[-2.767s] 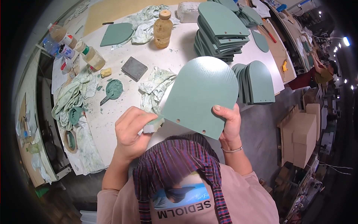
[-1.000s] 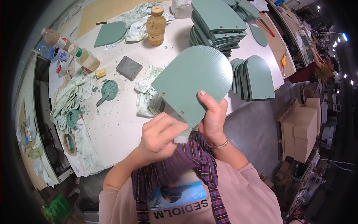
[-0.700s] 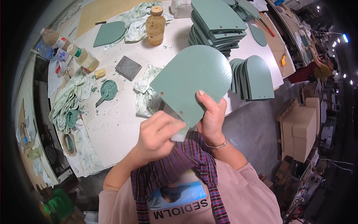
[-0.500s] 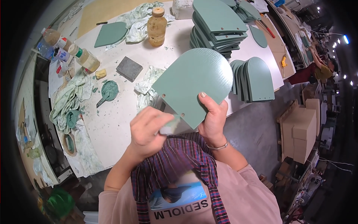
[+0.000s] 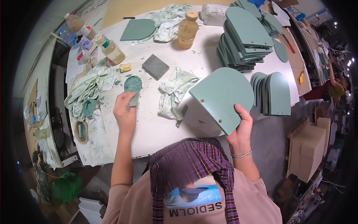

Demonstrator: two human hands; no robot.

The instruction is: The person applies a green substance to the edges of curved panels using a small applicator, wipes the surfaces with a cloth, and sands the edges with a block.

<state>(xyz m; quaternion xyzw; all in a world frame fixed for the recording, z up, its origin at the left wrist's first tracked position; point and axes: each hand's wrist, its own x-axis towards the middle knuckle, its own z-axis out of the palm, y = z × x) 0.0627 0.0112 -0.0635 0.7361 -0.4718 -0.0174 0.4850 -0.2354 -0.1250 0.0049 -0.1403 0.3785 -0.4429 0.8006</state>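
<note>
Left hand (image 5: 124,111), fingers (image 5: 129,95) pinching a small pale-green block (image 5: 133,101) at green putty (image 5: 133,83) on a white counter (image 5: 149,125), right hand (image 5: 241,128) gripping a green arched panel (image 5: 223,98), tilted above the counter's front.

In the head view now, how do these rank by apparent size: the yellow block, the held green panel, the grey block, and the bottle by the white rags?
1. Green panel
2. Bottle
3. Grey block
4. Yellow block
</note>
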